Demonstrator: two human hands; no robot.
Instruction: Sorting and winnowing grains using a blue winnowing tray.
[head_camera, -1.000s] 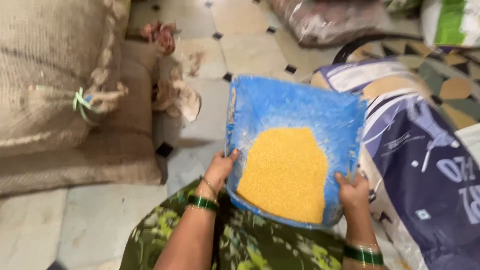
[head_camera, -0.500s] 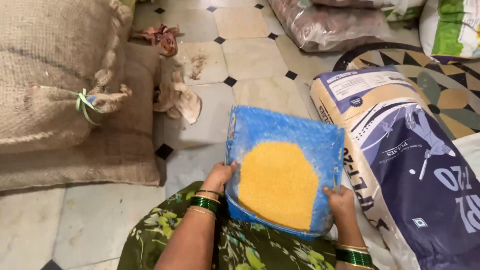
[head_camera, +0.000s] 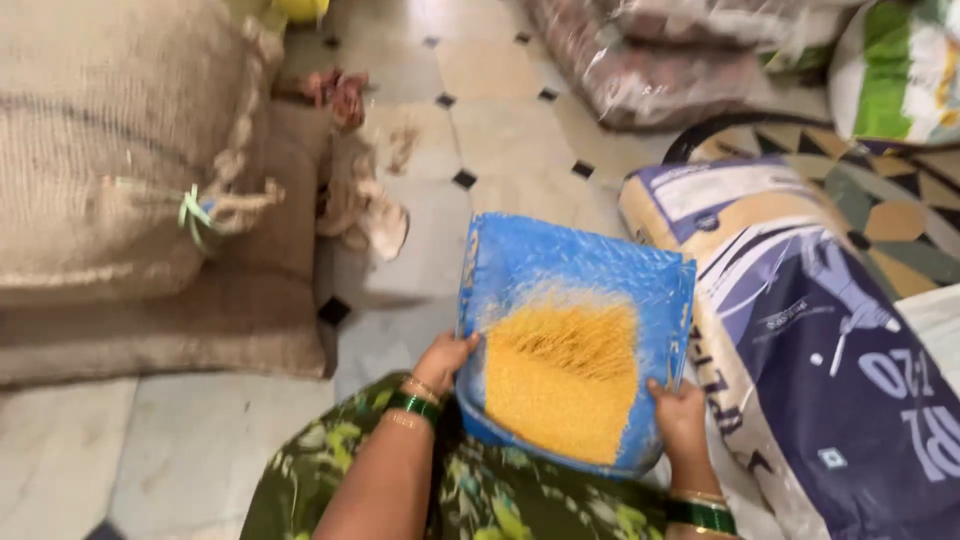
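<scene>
Two hands clamped on blue tray (head_camera: 560, 260) at frame centre: left hand (head_camera: 442, 357) on its left edge, right hand (head_camera: 680, 415) on its right; yellow grain (head_camera: 560, 385) inside.

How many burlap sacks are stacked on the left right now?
2: one bulging burlap sack tied with green string on top, one flatter sack beneath it. Others may lie beyond the frame.

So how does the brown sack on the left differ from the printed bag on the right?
The brown sack is plain coarse burlap; the printed bag is smooth, in purple, white and tan. The brown sack's mouth is tied with cord and rests on another burlap sack; the printed bag lies flat on the floor. Both look full and flank the blue tray.
</scene>
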